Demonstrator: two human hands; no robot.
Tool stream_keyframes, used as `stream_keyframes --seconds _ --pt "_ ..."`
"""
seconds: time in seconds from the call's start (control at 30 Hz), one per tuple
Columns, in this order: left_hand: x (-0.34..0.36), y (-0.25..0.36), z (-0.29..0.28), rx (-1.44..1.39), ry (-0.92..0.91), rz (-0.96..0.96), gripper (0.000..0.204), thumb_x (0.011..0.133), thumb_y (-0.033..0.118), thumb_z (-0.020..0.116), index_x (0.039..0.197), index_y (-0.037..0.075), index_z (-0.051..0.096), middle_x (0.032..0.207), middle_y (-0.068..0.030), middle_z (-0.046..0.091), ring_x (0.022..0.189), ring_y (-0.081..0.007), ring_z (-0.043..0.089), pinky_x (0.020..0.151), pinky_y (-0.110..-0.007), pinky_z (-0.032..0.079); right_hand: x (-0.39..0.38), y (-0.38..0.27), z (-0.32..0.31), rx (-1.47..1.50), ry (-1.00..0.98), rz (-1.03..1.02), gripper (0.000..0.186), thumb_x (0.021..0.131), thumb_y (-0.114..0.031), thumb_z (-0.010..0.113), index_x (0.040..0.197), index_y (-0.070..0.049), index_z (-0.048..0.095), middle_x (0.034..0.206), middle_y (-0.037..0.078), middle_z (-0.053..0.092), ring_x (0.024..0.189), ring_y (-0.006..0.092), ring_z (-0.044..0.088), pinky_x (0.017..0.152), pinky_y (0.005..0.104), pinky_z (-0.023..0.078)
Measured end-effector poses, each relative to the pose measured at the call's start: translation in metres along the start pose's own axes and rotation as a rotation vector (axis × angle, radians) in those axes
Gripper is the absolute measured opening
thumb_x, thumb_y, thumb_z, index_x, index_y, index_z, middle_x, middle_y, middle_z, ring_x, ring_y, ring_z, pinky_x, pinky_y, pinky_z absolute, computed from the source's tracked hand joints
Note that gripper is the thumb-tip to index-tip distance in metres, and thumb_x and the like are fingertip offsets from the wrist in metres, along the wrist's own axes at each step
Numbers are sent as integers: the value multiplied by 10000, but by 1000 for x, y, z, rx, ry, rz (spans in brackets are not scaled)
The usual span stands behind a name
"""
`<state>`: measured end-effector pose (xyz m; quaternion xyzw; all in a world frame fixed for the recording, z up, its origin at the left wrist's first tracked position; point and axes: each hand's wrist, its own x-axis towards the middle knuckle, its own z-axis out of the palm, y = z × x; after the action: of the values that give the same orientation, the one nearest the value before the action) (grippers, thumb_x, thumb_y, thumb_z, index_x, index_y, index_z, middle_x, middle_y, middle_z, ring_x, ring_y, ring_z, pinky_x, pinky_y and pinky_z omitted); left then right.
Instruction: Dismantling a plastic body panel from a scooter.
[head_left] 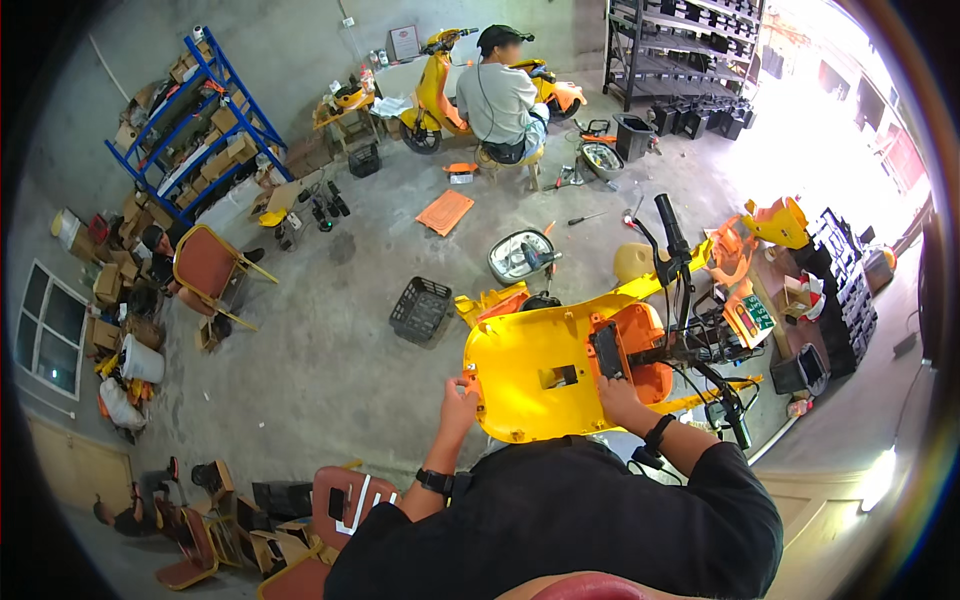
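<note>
We're pinching the left edge of the broad yellow plastic panel lying in front of us with our left hand, right hand resting near the black rectangular insert, can't tell its grip

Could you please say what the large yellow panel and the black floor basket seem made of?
Large yellow curved panel: probably glossy moulded plastic, given its bright highlights and rounded edges. Black rectangular lattice basket: likely plastic with a duller finish, judging by its evenly coloured openwork walls.
</note>
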<state>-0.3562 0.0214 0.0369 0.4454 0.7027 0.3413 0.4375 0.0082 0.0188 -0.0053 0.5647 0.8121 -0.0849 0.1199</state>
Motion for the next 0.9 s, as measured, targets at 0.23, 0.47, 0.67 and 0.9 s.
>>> stream_keyframes --seconds 0.23,0.47,0.67,0.9 --pt "-1 -4 2 -56 -9 26 315 842 118 553 1115 35 419 699 -61 572 587 -137 550 566 -277 423 1 -3 -17 -2 -129 96 338 882 -144 508 1158 34 428 841 179 684 728 310 692 558 401 536" --pt "2 -7 2 9 13 7 357 832 213 567 1114 36 438 697 -99 585 644 -225 601 605 -338 443 4 -10 -26 83 -234 168 365 872 -117 526 1204 -6 421 988 141 659 880 301 661 668 378 534" --pt "2 -6 2 6 8 11 334 832 175 553 1113 36 436 700 -79 581 625 -178 574 590 -308 431 -5 -6 -13 7 10 -11 237 840 -127 542 1053 -39 492 984 148 616 925 288 614 732 383 515" --pt "3 -11 1 14 3 13 356 837 236 571 1111 47 445 702 -101 592 650 -215 604 601 -340 443 -6 -4 -23 -17 -35 -59 241 830 -129 564 1041 -30 501 994 152 611 916 290 624 737 385 523"
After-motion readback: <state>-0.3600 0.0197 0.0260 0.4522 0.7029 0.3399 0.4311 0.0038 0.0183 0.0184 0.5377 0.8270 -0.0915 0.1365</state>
